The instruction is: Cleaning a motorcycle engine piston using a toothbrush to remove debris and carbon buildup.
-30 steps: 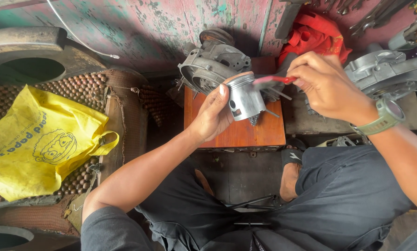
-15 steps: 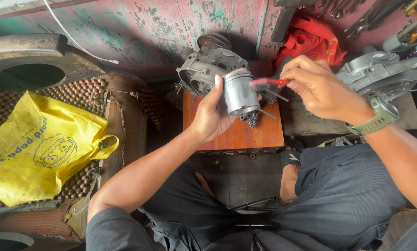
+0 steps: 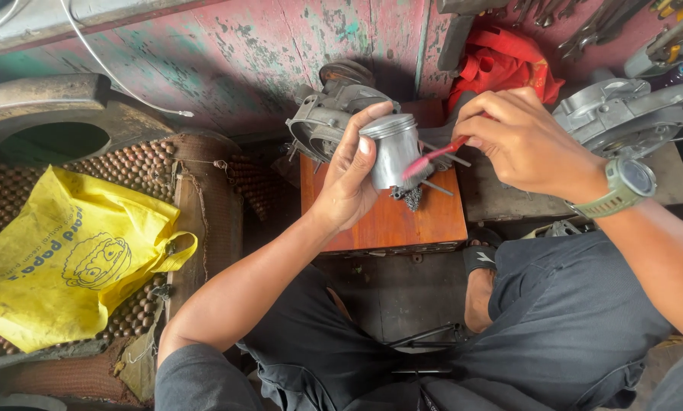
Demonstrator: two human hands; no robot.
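Note:
My left hand (image 3: pixel 351 179) holds a grey metal piston (image 3: pixel 394 151) upright above a small orange-brown wooden block table (image 3: pixel 387 221). My right hand (image 3: pixel 520 141), with a green wristwatch (image 3: pixel 624 186) on its wrist, grips a red-handled brush (image 3: pixel 433 157) whose tip rests against the piston's right side. A small dark part hangs just below the piston.
A grey engine casing (image 3: pixel 322 114) stands behind the block and another metal engine part (image 3: pixel 623 114) lies at the right. A red cloth (image 3: pixel 505 61) sits against the worn pink wall. A yellow plastic bag (image 3: pixel 64 259) rests on a beaded seat cover at the left. Tools hang top right.
The piston has turned more upright in my left hand and shifted slightly. My right hand has drawn the red brush down along its side.

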